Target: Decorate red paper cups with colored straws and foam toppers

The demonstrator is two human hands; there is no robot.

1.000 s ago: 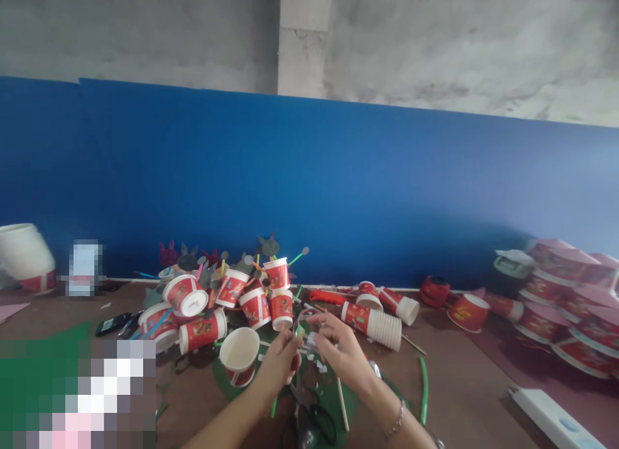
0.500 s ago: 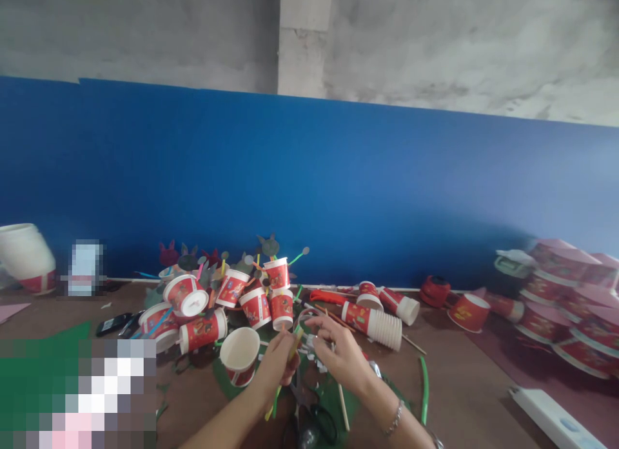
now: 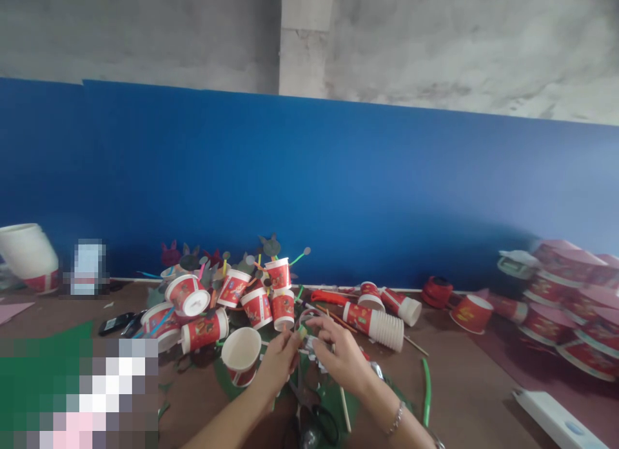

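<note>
My left hand [image 3: 279, 357] is closed on a yellow-green straw [image 3: 302, 333], whose end shows at the fingertips. Beside it, the fingers of my right hand [image 3: 338, 347] are bent toward that straw end. A thin wooden stick [image 3: 345, 407] passes through my right hand, its tip above the fingers and its lower part below the palm. Under both hands lie black-handled scissors [image 3: 305, 397] and scraps of green paper [image 3: 333, 404]. A white paper cup [image 3: 242, 352] with a red printed side stands left of my left hand.
Red printed cups [image 3: 206, 331] with straws and paper animal heads are heaped at the back left. A nested cup stack [image 3: 372, 326] lies right of centre. A green tube [image 3: 426, 391], a white box [image 3: 556, 417] and piled pink-topped cups [image 3: 580, 307] are farther right. A blue panel [image 3: 309, 184] stands behind.
My left hand has turned, and the straw's lower yellow and green ends are mostly out of sight now. The right hand stays close to the straw tip. The view has shifted slightly.
</note>
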